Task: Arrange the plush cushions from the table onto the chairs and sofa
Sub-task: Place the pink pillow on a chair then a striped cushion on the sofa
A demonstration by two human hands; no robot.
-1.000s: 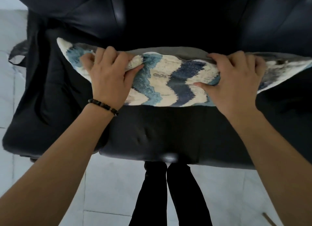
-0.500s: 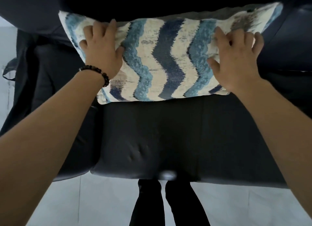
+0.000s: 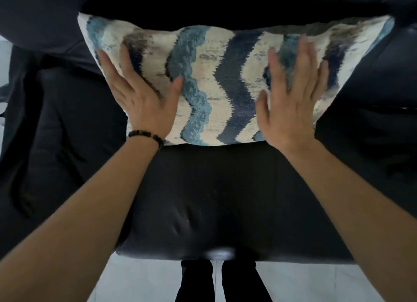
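The left hand (image 3: 144, 100), with a dark bead bracelet (image 3: 147, 135) on its wrist, lies flat with straight, spread fingers on the left part of the cushion (image 3: 225, 80). The right hand (image 3: 291, 105) is also flat with its fingers straight and presses on the right part; it is a little blurred. The cushion has zigzag stripes in blue, navy, cream and grey. It stands at the rear edge of the dark leather seat (image 3: 225, 200) and leans on the backrest (image 3: 225, 3). Below the front edge, the person's dark trouser legs (image 3: 196, 281) stand on a pale tiled floor (image 3: 140, 279).

No legible text — no labels, brands, numbers.
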